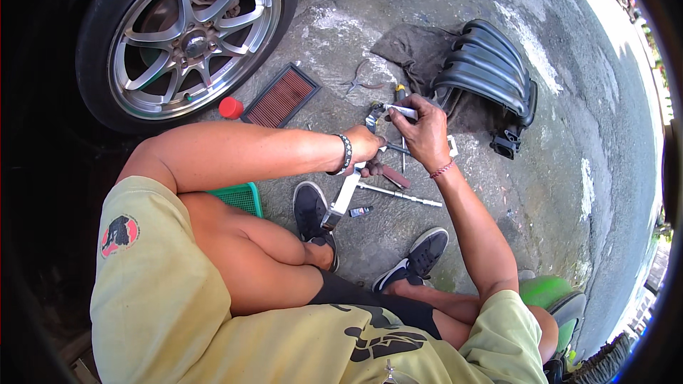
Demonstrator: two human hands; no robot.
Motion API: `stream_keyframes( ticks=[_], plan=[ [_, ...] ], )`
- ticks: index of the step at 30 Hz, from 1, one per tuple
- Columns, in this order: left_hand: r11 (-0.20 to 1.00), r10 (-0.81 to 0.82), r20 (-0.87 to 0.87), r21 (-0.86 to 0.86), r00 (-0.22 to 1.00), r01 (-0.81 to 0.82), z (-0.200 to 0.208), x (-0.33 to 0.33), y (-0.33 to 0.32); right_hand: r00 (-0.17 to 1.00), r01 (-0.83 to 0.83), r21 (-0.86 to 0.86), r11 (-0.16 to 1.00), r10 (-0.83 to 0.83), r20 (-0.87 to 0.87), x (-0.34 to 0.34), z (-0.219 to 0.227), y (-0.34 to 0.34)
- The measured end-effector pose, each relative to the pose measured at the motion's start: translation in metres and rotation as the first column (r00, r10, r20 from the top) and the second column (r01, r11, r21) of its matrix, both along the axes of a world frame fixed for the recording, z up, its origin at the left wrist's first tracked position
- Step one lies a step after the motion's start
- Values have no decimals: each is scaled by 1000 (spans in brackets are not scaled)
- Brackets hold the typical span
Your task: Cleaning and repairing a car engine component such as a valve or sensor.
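Note:
Near the middle of the head view, my left hand (366, 144) is closed around a long silver metal part (347, 190). Its dark upper end sticks out past my fingers, and its lower end hangs beside my left shoe. Fingers and thumb of my right hand (425, 131) pinch a slim white tube (404, 111). The tube's tip points left, close to the part's upper end; whether they touch I cannot tell. A dark rod (396, 148) shows between my two hands. Below them on the concrete are a reddish-brown strip (395, 176), a silver extension bar (409, 197) and a small dark bottle (361, 211).
A car wheel (193, 43) stands upper left, with a red cap (230, 107) and a framed air filter (282, 96) beside it. Pliers (364, 84) lie further off. A black intake manifold (487, 64) rests on a dark cloth (407, 50). A green basket (240, 198) is near my left leg.

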State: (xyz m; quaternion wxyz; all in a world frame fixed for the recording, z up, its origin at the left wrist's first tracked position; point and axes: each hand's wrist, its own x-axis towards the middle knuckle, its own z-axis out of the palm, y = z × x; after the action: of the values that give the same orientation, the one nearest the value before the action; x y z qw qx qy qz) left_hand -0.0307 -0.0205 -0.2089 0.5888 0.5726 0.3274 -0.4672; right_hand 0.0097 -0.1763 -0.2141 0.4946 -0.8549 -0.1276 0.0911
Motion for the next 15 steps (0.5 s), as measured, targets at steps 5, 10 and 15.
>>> stream_keyframes(
  ticks=[5,10,15],
  plan=[
    [1000,-6,52,28,999,5,-6,-5,-2,1000,-19,23,1000,19,8,-1,-1,1],
    [999,12,39,42,999,-13,-11,-6,-4,999,-35,-3,999,35,1,-3,0,0],
    [997,-45,42,71,998,42,-11,-5,-5,999,-33,51,998,34,-13,-3,-2,1]
  ],
)
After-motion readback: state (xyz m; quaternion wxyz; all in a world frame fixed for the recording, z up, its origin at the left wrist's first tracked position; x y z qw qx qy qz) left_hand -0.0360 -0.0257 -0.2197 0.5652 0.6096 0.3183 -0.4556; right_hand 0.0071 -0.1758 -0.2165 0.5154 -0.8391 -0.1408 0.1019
